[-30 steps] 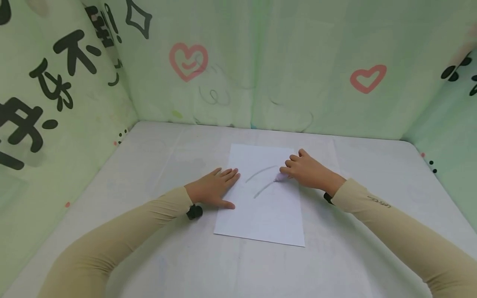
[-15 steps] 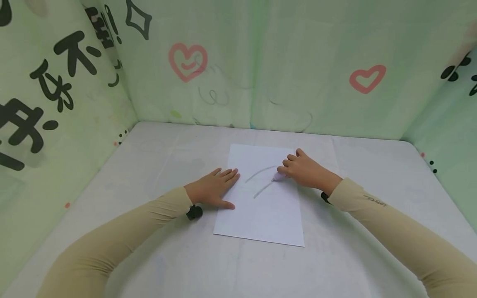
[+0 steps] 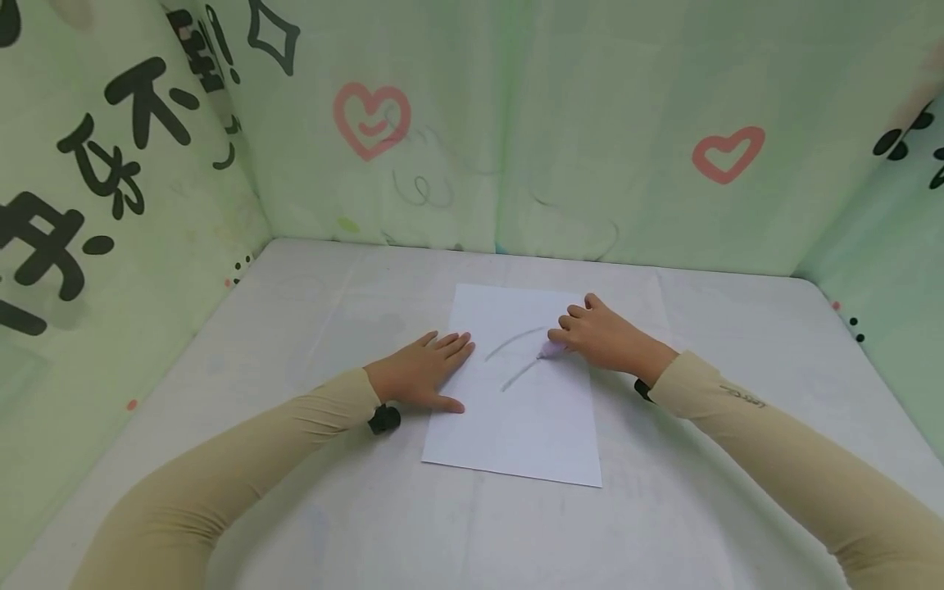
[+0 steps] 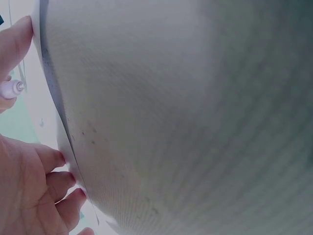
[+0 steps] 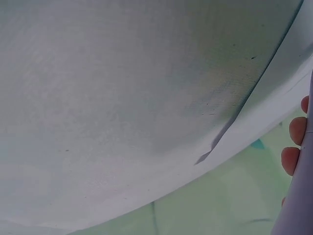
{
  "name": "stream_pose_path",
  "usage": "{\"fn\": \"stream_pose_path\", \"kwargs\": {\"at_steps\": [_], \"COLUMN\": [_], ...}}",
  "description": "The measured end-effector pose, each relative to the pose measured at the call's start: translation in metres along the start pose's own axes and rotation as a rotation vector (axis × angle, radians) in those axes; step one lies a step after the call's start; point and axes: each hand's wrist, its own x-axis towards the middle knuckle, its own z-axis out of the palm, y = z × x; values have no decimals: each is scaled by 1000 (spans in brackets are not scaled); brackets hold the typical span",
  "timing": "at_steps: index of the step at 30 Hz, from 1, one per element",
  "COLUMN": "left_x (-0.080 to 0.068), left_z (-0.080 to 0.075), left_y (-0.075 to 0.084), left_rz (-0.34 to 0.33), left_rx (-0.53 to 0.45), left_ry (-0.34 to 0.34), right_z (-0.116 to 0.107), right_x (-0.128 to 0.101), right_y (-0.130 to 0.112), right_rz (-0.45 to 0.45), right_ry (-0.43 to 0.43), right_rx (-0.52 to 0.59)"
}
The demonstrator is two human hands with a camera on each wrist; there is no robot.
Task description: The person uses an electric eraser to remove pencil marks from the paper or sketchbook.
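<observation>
A white sheet of paper [image 3: 516, 442] lies on the table with two faint grey strokes, one a curve [image 3: 512, 341] and the other a shorter slanting line [image 3: 519, 376]. My left hand [image 3: 424, 370] rests with spread, straight fingers on the paper's left edge. In my right hand [image 3: 608, 336] I grip a pale purple marker [image 3: 551, 351], its tip at the upper end of the lower stroke. The left wrist view shows my left hand [image 4: 34, 188] at the paper's edge and the marker's tip [image 4: 13, 89] beyond. The marker's thick barrel [image 5: 296, 205] fills the right wrist view's lower right corner.
A white cloth covers the table [image 3: 354, 508]. Pale green curtains [image 3: 590, 123] with printed hearts and black characters stand behind it and on both sides. Each wrist wears a black device, as on the left [image 3: 385, 419].
My right hand and the marker have shifted slightly to the left since a second ago, then stayed nearly still. The left hand has kept its place on the paper.
</observation>
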Motion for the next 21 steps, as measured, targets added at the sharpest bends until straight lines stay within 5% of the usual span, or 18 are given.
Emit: {"fn": "stream_pose_path", "kwargs": {"at_steps": [21], "left_x": [1], "left_z": [1], "left_y": [0], "left_rz": [-10], "left_rx": [11], "left_ry": [-6], "right_z": [-1], "right_x": [1], "right_y": [-1], "right_rz": [-11], "right_ry": [4], "right_rx": [7]}}
